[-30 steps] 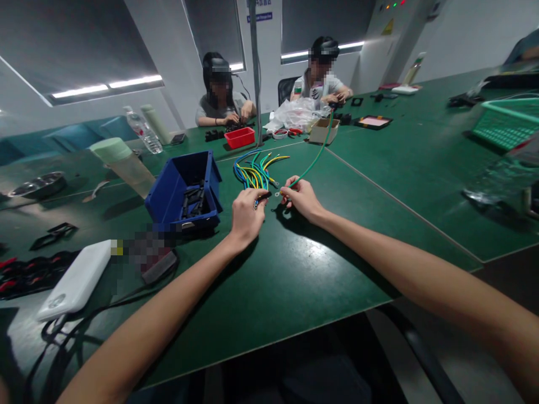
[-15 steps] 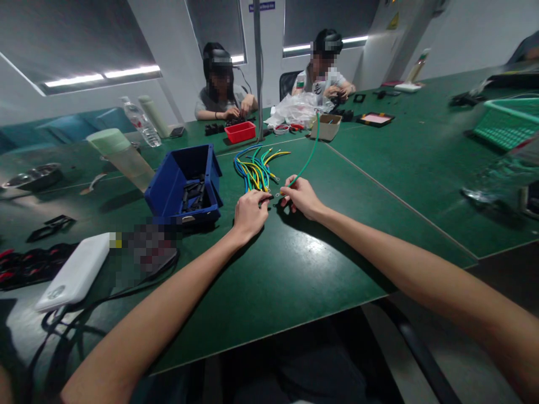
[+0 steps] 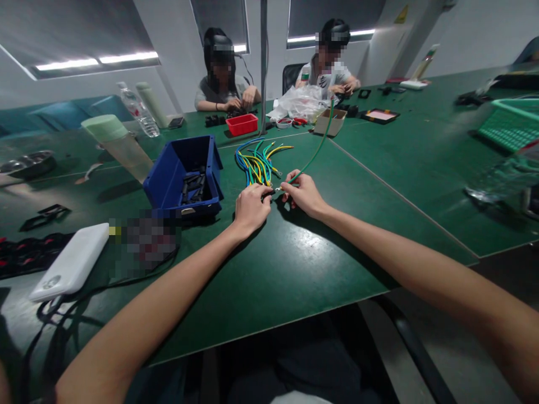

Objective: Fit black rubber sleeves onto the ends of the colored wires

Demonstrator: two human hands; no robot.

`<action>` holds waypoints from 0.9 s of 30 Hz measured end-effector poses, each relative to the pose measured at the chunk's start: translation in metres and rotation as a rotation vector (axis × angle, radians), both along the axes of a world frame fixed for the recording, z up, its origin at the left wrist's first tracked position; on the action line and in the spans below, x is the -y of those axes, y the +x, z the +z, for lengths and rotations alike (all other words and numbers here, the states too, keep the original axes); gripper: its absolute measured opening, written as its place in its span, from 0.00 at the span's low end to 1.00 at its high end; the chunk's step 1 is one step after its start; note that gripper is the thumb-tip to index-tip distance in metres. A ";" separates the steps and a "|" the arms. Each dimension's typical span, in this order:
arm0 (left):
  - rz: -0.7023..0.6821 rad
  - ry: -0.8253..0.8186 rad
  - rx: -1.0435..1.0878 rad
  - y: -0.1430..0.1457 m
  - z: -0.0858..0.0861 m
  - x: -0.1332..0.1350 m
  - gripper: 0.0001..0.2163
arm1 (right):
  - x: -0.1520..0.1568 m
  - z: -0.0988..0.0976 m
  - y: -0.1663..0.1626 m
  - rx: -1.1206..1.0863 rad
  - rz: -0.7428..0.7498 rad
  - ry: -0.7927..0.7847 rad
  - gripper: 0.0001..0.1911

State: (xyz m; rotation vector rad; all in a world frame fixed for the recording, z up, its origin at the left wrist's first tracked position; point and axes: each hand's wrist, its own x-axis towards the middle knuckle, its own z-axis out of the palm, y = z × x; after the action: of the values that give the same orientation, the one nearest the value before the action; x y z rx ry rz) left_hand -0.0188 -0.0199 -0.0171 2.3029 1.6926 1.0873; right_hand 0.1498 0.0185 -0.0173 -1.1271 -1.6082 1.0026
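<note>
My left hand (image 3: pixel 251 207) is closed, pinching a small black part (image 3: pixel 268 194) between thumb and fingers; most of it is hidden. Facing it, my right hand (image 3: pixel 307 194) pinches a green wire (image 3: pixel 320 145) near its end, and the rest of the wire arcs up and away. A metal ring terminal (image 3: pixel 278 189) at the wire's end meets the tip of the black part; I cannot tell whether it is inside. Just beyond my left hand lies a bundle of blue, green and yellow wires (image 3: pixel 257 164).
Left of my hands, a blue bin (image 3: pixel 162 182) holds several black parts (image 3: pixel 194 187). A white power bank (image 3: pixel 72 262) with cables lies nearer. Beyond are a red tray (image 3: pixel 242 125), a cardboard box (image 3: pixel 330 123), a plastic bag (image 3: pixel 301 102) and a pole (image 3: pixel 263 67). Two people sit across the table.
The ring terminal and the black part, slightly apart before, have come together between my hands. The camera view has shifted a little.
</note>
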 end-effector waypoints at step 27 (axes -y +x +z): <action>-0.026 0.013 -0.001 -0.001 -0.004 -0.004 0.09 | -0.008 -0.002 0.012 -0.112 0.085 -0.044 0.14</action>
State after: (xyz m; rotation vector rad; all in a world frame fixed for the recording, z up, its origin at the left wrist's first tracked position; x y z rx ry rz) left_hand -0.0197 -0.0162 -0.0207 2.3272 1.6555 1.0955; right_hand 0.1619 0.0267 -0.0198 -1.0201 -1.5615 1.1414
